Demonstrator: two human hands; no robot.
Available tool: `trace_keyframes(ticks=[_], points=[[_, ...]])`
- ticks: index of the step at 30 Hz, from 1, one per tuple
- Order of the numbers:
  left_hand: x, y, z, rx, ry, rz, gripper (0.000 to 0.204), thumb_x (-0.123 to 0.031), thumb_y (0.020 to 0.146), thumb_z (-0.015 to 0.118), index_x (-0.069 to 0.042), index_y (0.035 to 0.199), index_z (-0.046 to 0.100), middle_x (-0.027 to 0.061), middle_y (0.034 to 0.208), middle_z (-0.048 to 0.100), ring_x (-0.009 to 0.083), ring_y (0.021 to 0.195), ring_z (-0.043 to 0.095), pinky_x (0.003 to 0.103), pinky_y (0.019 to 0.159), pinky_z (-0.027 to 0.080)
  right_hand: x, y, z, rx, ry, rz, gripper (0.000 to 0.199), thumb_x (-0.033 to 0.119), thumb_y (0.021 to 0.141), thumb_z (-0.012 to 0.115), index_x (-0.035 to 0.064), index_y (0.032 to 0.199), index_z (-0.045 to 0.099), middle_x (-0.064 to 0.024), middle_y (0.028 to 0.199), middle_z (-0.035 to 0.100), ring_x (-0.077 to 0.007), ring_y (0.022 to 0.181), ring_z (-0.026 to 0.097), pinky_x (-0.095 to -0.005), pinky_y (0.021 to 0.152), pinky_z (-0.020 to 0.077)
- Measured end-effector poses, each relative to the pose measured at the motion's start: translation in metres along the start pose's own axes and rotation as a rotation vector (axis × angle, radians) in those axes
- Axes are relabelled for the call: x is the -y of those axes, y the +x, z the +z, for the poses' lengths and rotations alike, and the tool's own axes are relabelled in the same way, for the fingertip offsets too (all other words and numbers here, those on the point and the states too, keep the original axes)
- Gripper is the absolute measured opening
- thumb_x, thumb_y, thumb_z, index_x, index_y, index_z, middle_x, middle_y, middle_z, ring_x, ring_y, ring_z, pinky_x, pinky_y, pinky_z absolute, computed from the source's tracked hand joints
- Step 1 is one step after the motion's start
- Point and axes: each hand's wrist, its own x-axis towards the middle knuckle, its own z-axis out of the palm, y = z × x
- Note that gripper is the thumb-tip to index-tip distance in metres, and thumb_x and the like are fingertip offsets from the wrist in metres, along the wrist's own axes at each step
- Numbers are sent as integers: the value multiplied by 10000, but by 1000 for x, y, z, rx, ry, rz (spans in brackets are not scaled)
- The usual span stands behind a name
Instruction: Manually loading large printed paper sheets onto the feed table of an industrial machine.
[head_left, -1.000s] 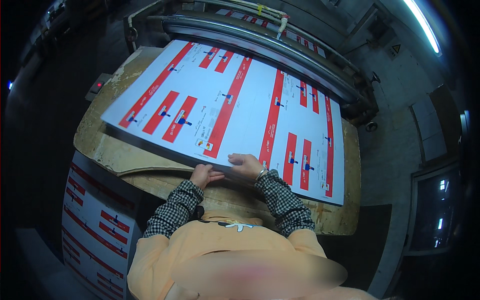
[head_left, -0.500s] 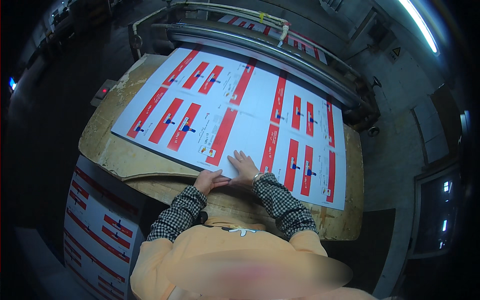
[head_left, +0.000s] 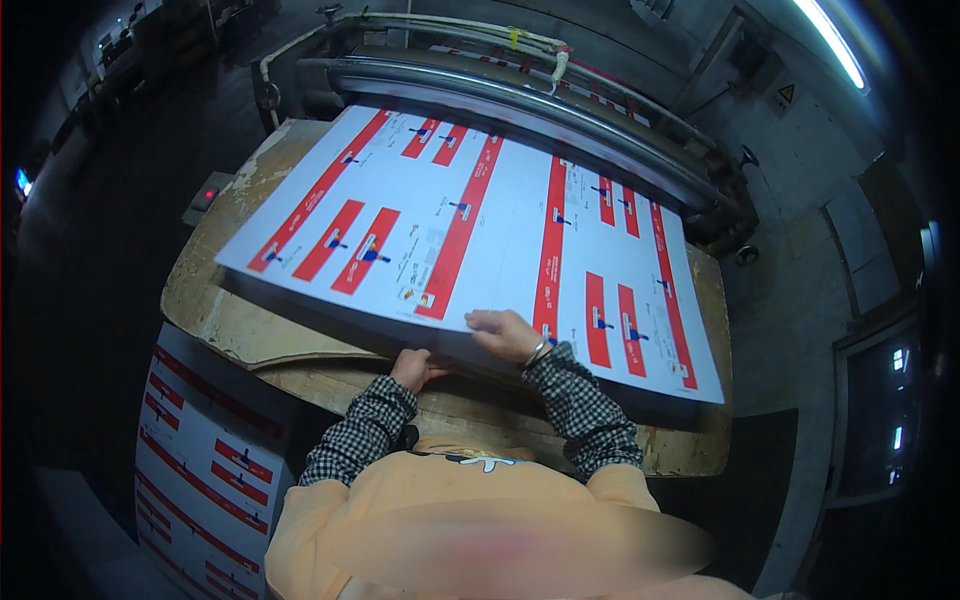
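Observation:
A large white printed sheet [head_left: 515, 240] with red bars and small blue figures spans the worn wooden table [head_left: 200, 285]. Its far end lies at the metal rollers [head_left: 530, 105] of a machine, and its near edge is lifted off the table. My right hand [head_left: 507, 336] is closed on that near edge, thumb and fingers pinching it. Lower and to the left, my left hand [head_left: 415, 370] rests at the table's front, beneath the raised edge. Its fingers are bent together; shadow hides what lies between them.
More red-and-white printed sheets [head_left: 200, 460] stand below the table at the left. A small box with a red light [head_left: 207, 197] sits by the table's left side. Pale pipes [head_left: 450, 20] run above the rollers. A handwheel [head_left: 747, 256] projects at the machine's right.
My right hand has raised the sheet's near edge, and the sheet's printed pattern has shifted relative to the rollers. My left hand has come off the sheet's edge and stays low at the table front.

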Motion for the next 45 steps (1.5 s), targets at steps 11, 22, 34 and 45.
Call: trace_keyframes(ticks=[11,22,34,45], points=[[-13,-11,16,9,33,-24,316,-159,911,369,61,1136,385,213,1071,518,325,982,550,433,830,484,-57,29,24,-64,108,199,329,201,719,581,9,985,613,-183,1100,559,-306,1084,490,-316,960,352],[-13,-14,17,45,75,-7,318,-115,833,539,84,1057,433,161,977,538,286,898,585,380,780,518,-33,19,40,190,-554,59,921,424,569,732,71,1311,315,-243,1357,240,-406,1270,189,-453,1020,232],[-19,-20,26,4,60,50,267,-115,817,570,55,1014,508,142,925,592,241,819,614,344,734,530,-16,9,50,248,-666,65,815,327,627,699,64,1299,319,-258,1345,250,-425,1241,244,-452,997,275],[-9,-11,17,-28,72,36,276,-110,844,502,84,1040,511,167,992,578,277,878,598,374,788,514,16,6,-7,179,-60,209,328,154,784,539,-23,1061,547,-202,1102,554,-312,1049,526,-337,889,414]])
